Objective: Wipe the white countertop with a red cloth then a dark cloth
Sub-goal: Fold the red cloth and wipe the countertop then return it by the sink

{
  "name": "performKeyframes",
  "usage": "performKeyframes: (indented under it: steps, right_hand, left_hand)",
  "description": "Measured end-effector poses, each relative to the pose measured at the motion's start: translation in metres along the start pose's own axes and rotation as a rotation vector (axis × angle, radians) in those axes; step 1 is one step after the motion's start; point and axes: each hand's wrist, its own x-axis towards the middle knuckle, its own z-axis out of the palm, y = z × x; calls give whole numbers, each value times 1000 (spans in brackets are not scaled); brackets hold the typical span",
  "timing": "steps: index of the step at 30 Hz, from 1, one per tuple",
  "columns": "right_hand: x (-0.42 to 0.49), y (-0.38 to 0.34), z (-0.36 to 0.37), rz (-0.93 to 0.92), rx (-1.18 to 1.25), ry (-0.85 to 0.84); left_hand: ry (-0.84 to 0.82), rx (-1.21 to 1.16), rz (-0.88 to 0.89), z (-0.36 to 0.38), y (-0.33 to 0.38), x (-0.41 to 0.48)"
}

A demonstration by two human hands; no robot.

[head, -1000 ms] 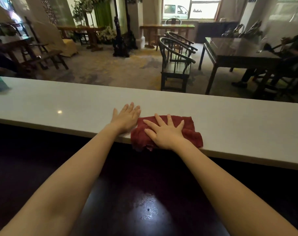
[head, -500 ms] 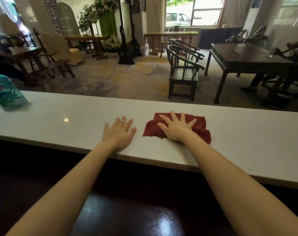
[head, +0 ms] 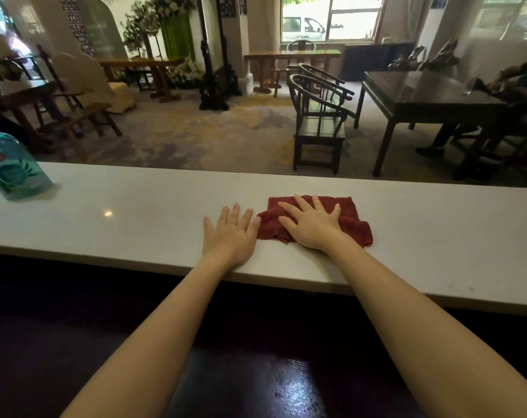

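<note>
Far to the left of my hands a teal bottle (head: 13,170) stands on the white countertop (head: 135,212), at the frame's edge. The stone is pale and glossy, with a small glint of light between the bottle and my left hand (head: 229,233). That hand lies flat on the bare top, fingers loosely spread, its thumb side touching the red cloth (head: 346,220). My right hand (head: 312,226) presses flat on the cloth with fingers splayed; the cloth is bunched and sits toward the counter's far edge. Below my forearms is a dark, shiny lower surface (head: 286,387). Beyond the counter, past my right hand, a dark chair (head: 319,122) stands on patterned carpet (head: 196,137), and further right a dark table (head: 431,95).
</note>
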Motion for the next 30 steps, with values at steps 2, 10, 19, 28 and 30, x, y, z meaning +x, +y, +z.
performKeyframes:
  steps: [2, 10, 19, 28, 30]
  right_hand:
    - [-13, -4, 4, -5, -5, 0]
    - [-62, -20, 19, -12, 3, -9]
    - [-113, 27, -8, -97, 79, -38]
    - [-147, 39, -3, -126, 60, 110]
    - [-155, 49, -8, -123, 74, 186]
  left_hand:
    - [-5, 6, 2, -1, 1, 1]
    - [47, -100, 118, -15, 7, -12]
    - [-121, -91, 527, -21, 41, -51]
    - [101, 342, 555, -15, 70, -91]
    - [162, 309, 582, -18, 87, -95]
